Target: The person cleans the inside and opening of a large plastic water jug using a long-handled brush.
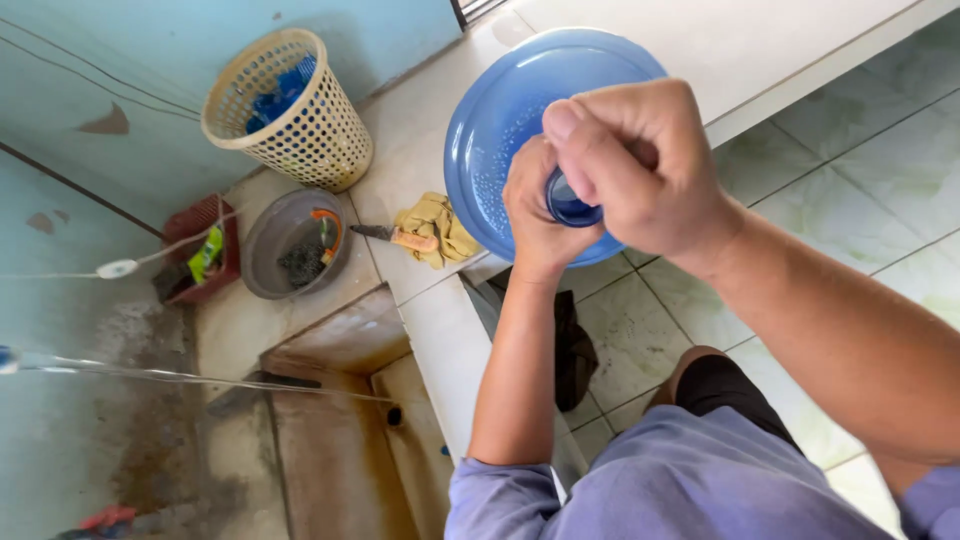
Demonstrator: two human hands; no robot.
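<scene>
While both forearms rise from the lap, the right hand (640, 165) curls into a fist over a small dark-blue cup (570, 205), thumb uppermost, and the left hand (540, 215) grips that cup from below. Behind them a blue plastic basin (500, 110) tilts over the tiled counter (420, 120), near a yellow cloth (435, 228).
</scene>
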